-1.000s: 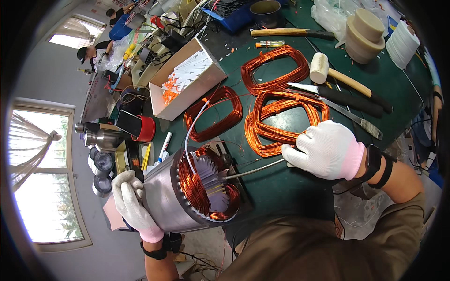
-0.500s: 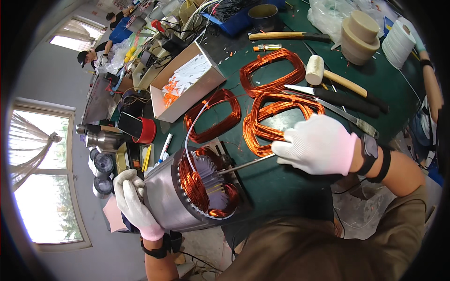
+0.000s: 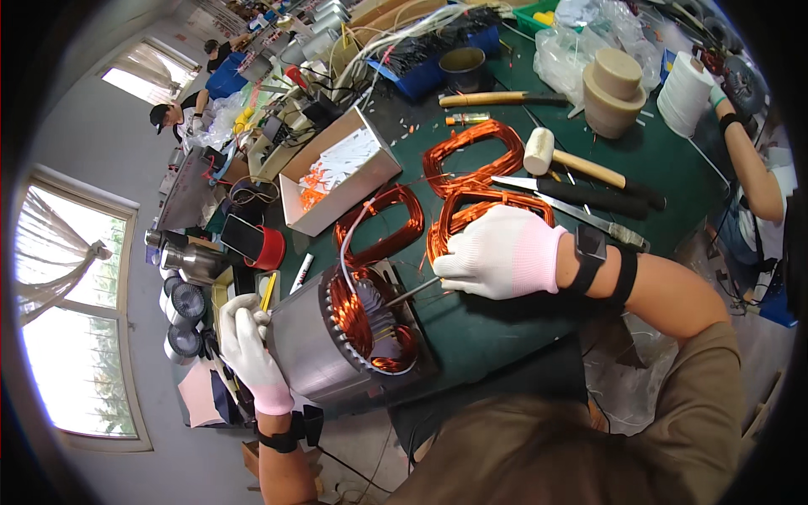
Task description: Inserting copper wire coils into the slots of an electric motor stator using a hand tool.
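A grey metal motor stator lies on its side on the dark green table, copper windings and pale slot liners showing at its open right end. My left hand, in a white glove, is closed at the stator's left end with fingers curled against the rim; part of the grip is hidden. In my gloved right hand is a thin metal rod, gripped near its outer end. The rod's other end reaches into the stator's bore. A white tube or strip arches up from the windings. Orange-copper wire coils lie just beyond my right hand.
A cardboard box of white strips stands behind the stator. A white-headed mallet, a black-handled tool and a wooden-handled hammer lie farther right. A white thread spool is near another person's arm.
My right hand has moved left toward the stator with the rod, so less rod shows between them. My left hand stays at the stator's left end. The view has shifted slightly.
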A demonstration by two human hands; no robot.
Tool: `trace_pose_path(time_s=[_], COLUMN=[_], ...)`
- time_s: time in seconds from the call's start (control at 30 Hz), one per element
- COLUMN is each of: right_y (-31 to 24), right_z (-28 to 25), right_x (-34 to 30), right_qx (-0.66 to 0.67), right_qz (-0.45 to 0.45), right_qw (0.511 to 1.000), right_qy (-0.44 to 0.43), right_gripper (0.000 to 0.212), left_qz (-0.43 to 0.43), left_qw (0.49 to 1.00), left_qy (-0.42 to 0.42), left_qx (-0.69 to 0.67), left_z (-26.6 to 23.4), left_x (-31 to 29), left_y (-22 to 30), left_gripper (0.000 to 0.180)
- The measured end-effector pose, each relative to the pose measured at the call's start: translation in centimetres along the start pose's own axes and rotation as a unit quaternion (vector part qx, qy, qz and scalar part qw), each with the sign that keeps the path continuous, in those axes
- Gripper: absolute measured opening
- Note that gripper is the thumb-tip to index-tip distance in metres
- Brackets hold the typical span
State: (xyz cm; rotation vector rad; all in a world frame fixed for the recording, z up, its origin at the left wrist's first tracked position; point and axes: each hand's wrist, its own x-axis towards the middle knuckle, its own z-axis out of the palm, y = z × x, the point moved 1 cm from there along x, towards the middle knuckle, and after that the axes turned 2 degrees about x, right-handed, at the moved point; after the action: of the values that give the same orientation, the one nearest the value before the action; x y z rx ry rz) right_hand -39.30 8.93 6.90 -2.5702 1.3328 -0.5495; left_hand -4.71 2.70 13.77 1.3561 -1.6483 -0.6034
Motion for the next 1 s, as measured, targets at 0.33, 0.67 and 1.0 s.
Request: trace_pose_path(time_s=[0.33,0.67,1.0], right_y=[-0.4,-2.8,-1.7], right_z=[-1.1,-0.9,0.8], right_x=[-0.3,0.7,-1.6], right_qx=[0.049,0.003,0.003], right_qz=[0.048,0.269,0.259], right_qw=[0.998,0.959,0.965], right_qy=[0.01,-0.091,-0.053], right_gripper=[0.019,0.021,0.022], left_qz=[0.069,0.334,0.31], left_qw=[0.993,0.914,0.923], left_qy=[-0.059,-0.153,-0.147], left_qx=[-0.079,-0.173,-0.171], left_z=[-0.9,0.1,0.1], left_x=[0.8,4.9,4.3], left_y=[-1.8,-5.7,-6.5], left_gripper=[0.02,0.017,0.01])
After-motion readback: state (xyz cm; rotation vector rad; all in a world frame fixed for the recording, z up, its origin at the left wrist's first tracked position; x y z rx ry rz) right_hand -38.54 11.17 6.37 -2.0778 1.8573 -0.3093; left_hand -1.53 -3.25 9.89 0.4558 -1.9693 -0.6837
